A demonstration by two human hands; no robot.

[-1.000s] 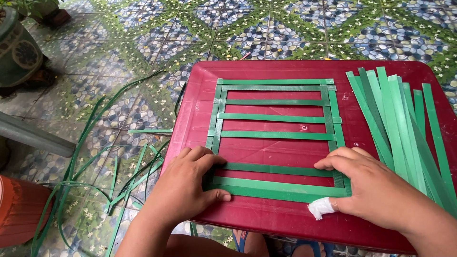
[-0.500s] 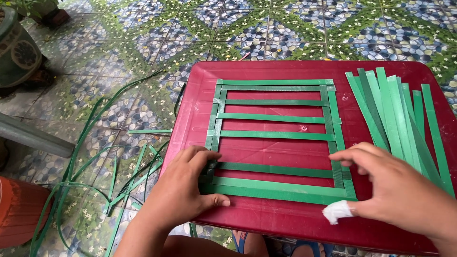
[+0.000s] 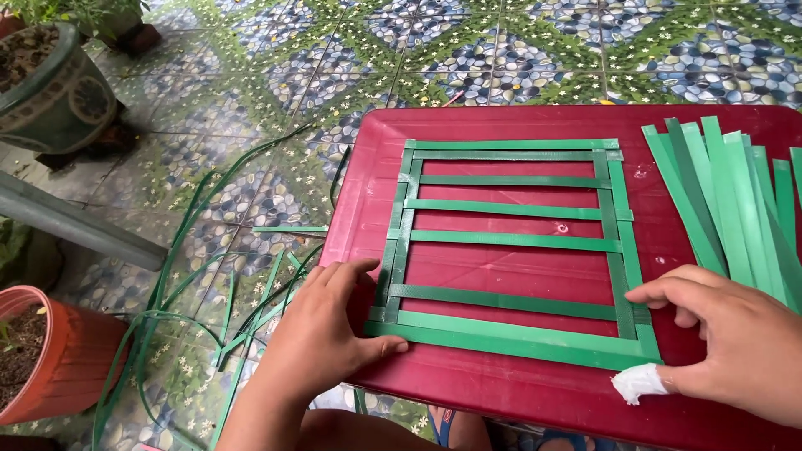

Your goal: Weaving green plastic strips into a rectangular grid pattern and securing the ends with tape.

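The green strip lattice (image 3: pixel 511 250) lies centre-frame on the red table (image 3: pixel 468 392), left hand (image 3: pixel 322 338) spread flat on its lower-left corner, right hand (image 3: pixel 735 342) spread at its lower-right corner, loose green strips (image 3: pixel 727 200) crowding the right edge, pots (image 3: pixel 50 92) at far left.

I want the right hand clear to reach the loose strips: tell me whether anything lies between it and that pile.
Nothing visible does. The right hand rests at the woven frame's near right corner, and the loose green strips lie just beyond its fingers on the red table.
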